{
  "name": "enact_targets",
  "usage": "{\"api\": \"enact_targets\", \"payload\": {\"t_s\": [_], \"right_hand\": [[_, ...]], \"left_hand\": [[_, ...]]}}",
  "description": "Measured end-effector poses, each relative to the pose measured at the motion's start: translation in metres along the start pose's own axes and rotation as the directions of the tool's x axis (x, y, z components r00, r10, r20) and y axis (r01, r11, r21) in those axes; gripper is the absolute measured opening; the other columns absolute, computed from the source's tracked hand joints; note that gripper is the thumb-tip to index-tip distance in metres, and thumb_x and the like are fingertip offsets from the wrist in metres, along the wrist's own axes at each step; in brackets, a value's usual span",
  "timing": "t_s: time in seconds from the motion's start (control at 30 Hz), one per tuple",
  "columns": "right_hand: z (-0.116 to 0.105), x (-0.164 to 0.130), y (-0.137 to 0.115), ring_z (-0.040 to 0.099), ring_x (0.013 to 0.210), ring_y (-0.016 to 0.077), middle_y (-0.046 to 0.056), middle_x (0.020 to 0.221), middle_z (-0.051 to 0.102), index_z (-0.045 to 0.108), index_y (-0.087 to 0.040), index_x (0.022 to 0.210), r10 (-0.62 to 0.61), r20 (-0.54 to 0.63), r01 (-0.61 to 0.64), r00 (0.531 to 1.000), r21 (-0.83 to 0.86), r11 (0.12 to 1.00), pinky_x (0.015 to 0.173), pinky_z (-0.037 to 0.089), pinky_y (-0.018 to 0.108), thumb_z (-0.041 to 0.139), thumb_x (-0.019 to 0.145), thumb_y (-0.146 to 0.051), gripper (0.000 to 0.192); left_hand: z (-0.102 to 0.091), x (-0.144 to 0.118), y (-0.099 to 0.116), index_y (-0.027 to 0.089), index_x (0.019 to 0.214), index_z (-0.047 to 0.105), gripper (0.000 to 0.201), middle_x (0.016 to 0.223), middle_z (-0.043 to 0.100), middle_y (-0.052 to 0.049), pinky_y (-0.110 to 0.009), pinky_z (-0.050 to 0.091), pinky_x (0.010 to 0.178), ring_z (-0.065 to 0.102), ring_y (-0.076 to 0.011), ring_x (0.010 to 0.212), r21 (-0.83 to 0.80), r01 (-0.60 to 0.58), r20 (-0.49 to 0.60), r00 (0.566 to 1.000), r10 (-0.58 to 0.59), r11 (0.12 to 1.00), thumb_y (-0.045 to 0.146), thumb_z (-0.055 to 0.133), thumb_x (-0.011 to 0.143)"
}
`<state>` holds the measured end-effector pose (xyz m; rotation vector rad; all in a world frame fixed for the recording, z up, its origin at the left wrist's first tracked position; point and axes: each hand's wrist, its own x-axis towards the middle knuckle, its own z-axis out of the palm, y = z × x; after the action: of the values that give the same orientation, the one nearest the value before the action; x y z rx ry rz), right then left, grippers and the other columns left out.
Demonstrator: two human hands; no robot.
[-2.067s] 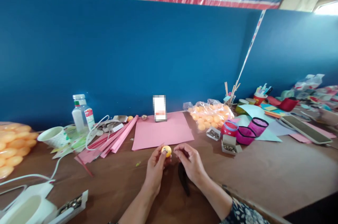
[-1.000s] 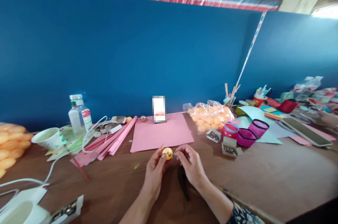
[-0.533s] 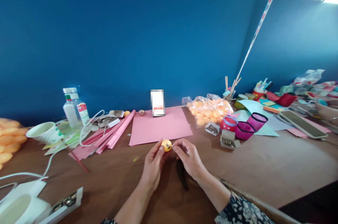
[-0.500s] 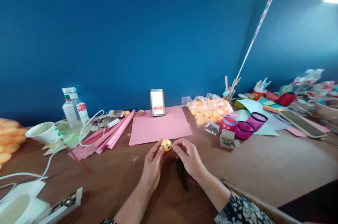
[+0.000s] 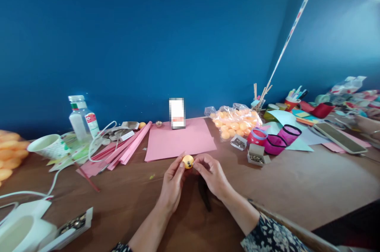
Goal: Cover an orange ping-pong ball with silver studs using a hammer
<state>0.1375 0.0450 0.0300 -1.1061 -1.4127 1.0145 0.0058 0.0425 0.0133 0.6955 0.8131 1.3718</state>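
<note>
card (image 5: 177,113) face blurred

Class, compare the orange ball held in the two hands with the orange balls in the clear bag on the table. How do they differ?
The held ball has small dark marks on its front; the bagged balls look plain. The held ball is single and pinched between the left hand and right hand; the bagged balls lie heaped in plastic. Both are small, round and orange.

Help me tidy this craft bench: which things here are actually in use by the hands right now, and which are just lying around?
In use: left hand holding the orange ball; right hand pinching at the ball's side.

Lying about: pink sheet, bag of orange balls, bottle, paper cup, pink strips, small boxes.
</note>
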Motion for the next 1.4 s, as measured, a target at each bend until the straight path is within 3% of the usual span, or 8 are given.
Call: {"api": "enact_targets", "payload": {"t_s": [0.6,1.4], "right_hand": [[-0.0004,-0.0002,0.0009,0.053,0.070,0.0122,0.001,0.079,0.056,0.056,-0.017,0.073,-0.035,0.061,0.040,0.998,-0.083,0.996,0.065,0.042,0.022,0.050,0.081,-0.028,0.014],[-0.0011,-0.0001,-0.0032,0.054,0.074,0.0128,0.002,0.083,0.057,0.057,-0.017,0.073,-0.061,0.066,0.068,0.996,-0.108,0.992,0.066,0.042,0.022,0.052,0.079,-0.026,0.012]], "left_hand": [[-0.0047,0.0030,-0.0047,0.021,0.118,0.052,0.047,0.120,0.056,-0.006,-0.036,0.033,0.099,0.046,-0.0228,0.115,0.211,-0.092,0.010,0.996,0.092,0.973,0.030,0.059,0.073],[-0.0047,0.0021,-0.0019,0.020,0.119,0.052,0.048,0.119,0.058,-0.006,-0.036,0.031,0.100,0.044,-0.0224,0.117,0.254,-0.091,0.011,0.996,0.092,0.963,0.031,0.059,0.073]]}}
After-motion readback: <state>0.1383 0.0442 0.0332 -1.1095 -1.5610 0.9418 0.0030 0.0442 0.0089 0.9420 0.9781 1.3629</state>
